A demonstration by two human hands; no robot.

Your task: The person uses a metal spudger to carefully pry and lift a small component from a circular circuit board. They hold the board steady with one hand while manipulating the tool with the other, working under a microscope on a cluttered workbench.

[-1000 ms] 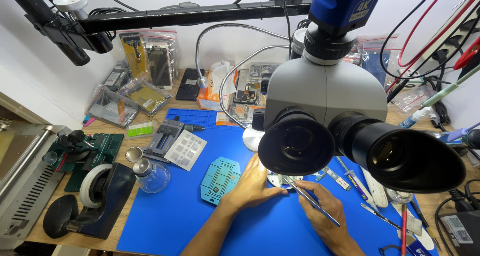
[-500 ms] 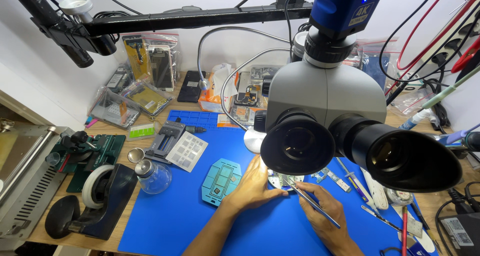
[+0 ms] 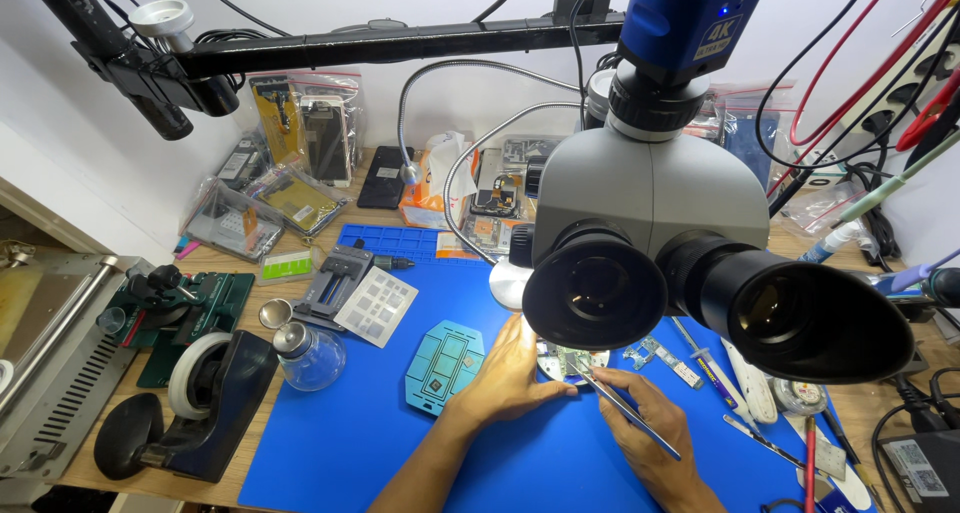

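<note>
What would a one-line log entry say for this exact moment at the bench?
left hand: steadying small circuit board | right hand: tweezers tip at board | microscope overhead | blue mat underneath

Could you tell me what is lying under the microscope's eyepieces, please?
A small circuit board on the blue mat, steadied by the left hand; the right hand holds tweezers. The eyepieces hide most of it.

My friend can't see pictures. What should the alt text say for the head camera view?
A person's left hand steadies a small round circuit board on a blue work mat while the right hand holds thin metal tweezers to it, beneath a large grey microscope. A teal stencil plate, a small glass bottle and a black tape dispenser sit to the left.
</note>
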